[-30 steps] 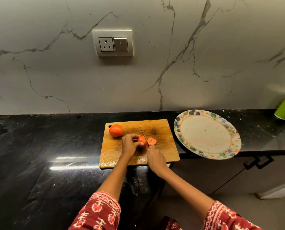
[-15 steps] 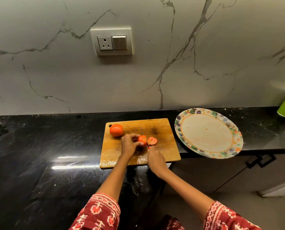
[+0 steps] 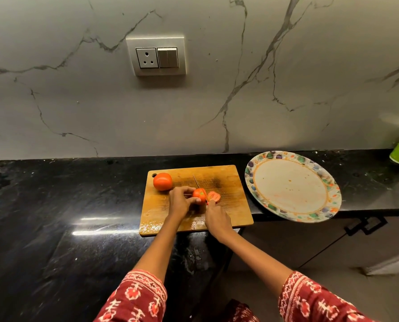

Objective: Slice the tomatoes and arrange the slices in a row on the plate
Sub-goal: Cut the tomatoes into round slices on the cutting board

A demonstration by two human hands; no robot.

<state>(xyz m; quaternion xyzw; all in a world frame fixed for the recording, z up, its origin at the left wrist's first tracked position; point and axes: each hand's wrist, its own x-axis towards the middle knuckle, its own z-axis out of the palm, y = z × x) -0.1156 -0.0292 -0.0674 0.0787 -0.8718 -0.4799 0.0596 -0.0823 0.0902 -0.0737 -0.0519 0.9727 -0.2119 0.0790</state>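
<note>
Seen from the head view, a tomato (image 3: 199, 194) on the cutting board (image 3: 226, 182) is gripped by the curled fingers of the left hand (image 3: 181, 202), while a knife (image 3: 199, 185) is held in the closed right hand (image 3: 217, 217), its blade lying across the tomato and pointing away toward the wall. One cut slice (image 3: 214, 196) lies just right of the blade, a whole tomato (image 3: 162, 181) sits at the board's far left corner, and the plate (image 3: 331, 196), nearer the right hand, is seen on the counter (image 3: 54, 205) without slices.
</note>
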